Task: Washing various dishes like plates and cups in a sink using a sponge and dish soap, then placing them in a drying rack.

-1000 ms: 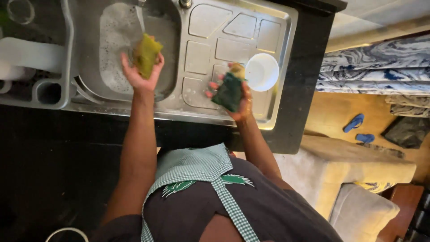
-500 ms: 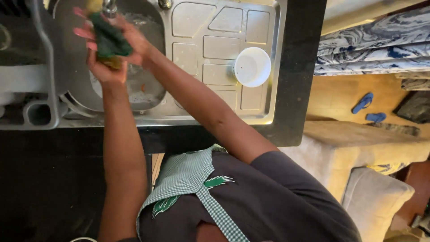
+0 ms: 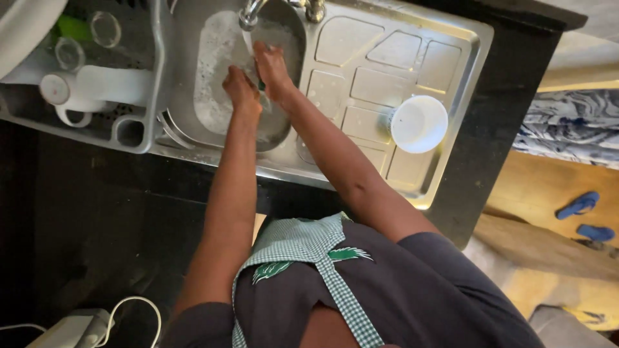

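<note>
Both hands are in the steel sink basin [image 3: 213, 84], directly under the tap [image 3: 250, 14]. The left hand [image 3: 241, 88] and the right hand [image 3: 271, 66] touch each other in the thin water stream [image 3: 249, 44]. I cannot tell how far their fingers are open, or if they hold something. A white bowl [image 3: 419, 124] stands on the drainboard, right of the tap.

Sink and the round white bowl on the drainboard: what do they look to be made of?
The sink looks like brushed stainless steel: grey, dull sheen, with pressed square panels in its drainboard. The white bowl looks like plastic, being matte, opaque and thin-rimmed, though glazed ceramic cannot be ruled out. Both hands, left hand and right hand, are in the basin under the tap.
</note>
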